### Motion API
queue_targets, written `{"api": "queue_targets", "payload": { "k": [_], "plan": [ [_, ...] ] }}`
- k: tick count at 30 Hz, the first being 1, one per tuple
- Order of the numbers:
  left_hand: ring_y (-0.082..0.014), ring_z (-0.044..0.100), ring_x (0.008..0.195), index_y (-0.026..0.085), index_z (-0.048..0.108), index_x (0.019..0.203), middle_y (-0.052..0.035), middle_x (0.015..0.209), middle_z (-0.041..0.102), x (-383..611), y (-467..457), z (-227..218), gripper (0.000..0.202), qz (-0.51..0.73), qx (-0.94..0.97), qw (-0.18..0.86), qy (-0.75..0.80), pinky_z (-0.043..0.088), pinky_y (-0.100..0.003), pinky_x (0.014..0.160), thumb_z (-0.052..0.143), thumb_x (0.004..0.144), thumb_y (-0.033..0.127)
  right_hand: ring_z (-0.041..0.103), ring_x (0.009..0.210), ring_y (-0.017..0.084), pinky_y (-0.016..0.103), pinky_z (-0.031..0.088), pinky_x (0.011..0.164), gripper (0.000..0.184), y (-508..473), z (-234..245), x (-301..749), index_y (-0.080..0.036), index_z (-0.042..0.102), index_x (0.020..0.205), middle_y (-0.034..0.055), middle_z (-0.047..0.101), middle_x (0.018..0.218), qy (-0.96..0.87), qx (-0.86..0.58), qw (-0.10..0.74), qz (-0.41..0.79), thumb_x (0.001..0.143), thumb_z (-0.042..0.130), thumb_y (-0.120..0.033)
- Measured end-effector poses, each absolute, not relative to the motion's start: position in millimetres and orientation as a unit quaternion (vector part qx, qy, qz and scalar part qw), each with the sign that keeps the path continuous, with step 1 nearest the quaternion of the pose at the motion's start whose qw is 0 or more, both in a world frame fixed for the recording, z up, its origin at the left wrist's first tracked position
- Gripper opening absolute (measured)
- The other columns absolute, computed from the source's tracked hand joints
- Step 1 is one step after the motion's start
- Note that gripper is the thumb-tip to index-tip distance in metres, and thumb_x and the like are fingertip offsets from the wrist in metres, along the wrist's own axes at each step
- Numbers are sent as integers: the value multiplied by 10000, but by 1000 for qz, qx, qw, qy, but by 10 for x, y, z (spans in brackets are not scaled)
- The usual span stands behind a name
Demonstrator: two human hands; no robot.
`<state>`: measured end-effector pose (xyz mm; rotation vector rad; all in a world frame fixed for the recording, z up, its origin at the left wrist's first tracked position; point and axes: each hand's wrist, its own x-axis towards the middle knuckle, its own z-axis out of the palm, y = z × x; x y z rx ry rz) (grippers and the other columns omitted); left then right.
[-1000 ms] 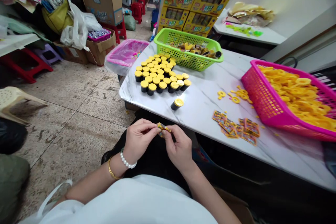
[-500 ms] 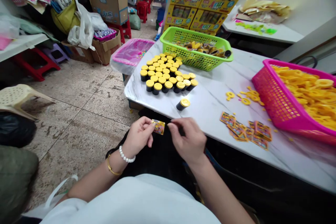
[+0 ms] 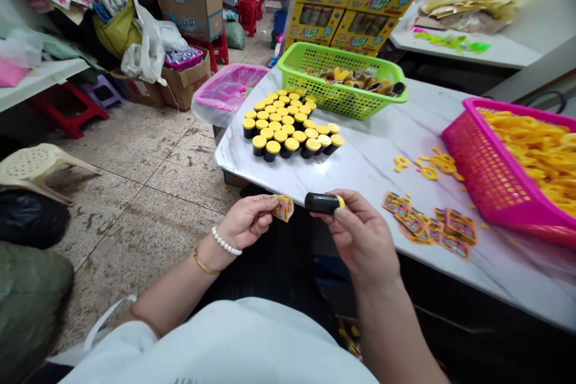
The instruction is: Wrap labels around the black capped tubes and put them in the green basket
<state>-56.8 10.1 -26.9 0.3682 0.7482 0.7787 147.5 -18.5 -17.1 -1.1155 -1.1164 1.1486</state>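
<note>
My left hand [image 3: 243,223] pinches the printed sleeve [image 3: 283,208], flat before, now bulging open. Just beside it, my right hand [image 3: 365,233] now grips the black canister [image 3: 321,203] sideways, lifted off the white table [image 3: 369,153]; beyond, I see the grouped canisters [image 3: 287,120] unchanged.

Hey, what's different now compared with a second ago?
The right hand let go of the printed wrapper and lifted the lone black canister off the table; it now lies sideways in that hand. The left hand still pinches the wrapper. The grouped canisters, green basket and magenta basket stayed put.
</note>
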Motion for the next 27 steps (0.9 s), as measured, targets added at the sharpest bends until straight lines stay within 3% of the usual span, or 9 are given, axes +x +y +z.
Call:
{"api": "queue_targets", "payload": {
  "k": [5, 11, 16, 20, 23, 27],
  "plan": [
    [34, 339, 393, 90, 685, 792, 15, 669, 602, -483, 91, -238, 127, 381, 137, 844, 351, 186, -69, 318, 795, 744, 134, 730, 979, 225, 401, 590, 909, 282, -282, -222, 1339, -214, 689, 1001, 91, 769, 1075, -461, -477, 558, 499, 809, 757, -409],
    [33, 319, 388, 96, 657, 778, 4, 714, 627, -468, 99, -231, 125, 385, 114, 850, 340, 167, -78, 317, 778, 754, 118, 752, 811, 183, 302, 623, 744, 212, -316, -196, 1271, -213, 622, 948, 58, 778, 890, -492, -547, 557, 386, 814, 746, -322],
    [29, 310, 387, 90, 676, 770, -5, 706, 628, -448, 85, -231, 99, 386, 121, 848, 342, 151, -94, 323, 757, 755, 144, 757, 946, 209, 363, 631, 860, 227, -415, -153, 1228, -234, 590, 1023, 92, 765, 1095, -580, -537, 522, 320, 843, 717, -288],
    [11, 348, 405, 87, 711, 787, 14, 612, 575, -429, 21, -277, 187, 425, 189, 803, 372, 147, -112, 344, 796, 731, 244, 739, 934, 198, 370, 631, 874, 249, -416, -164, 1236, -247, 618, 1048, 54, 739, 1055, -632, -505, 498, 312, 827, 733, -251],
    [-24, 445, 489, 99, 745, 923, 17, 605, 570, -462, -30, -340, 288, 499, 256, 714, 419, 237, -107, 390, 812, 740, 311, 699, 900, 186, 356, 615, 856, 253, -384, -170, 1283, -244, 651, 1028, 33, 699, 989, -625, -506, 532, 266, 802, 761, -224],
    [-92, 624, 755, 171, 718, 1143, -66, 1025, 696, -568, -47, -337, 498, 520, 362, 673, 381, 500, -175, 597, 867, 682, 283, 661, 903, 179, 329, 594, 814, 268, -368, -124, 1370, -256, 675, 1029, 27, 658, 980, -644, -461, 538, 287, 793, 779, -183]
  ]
}}
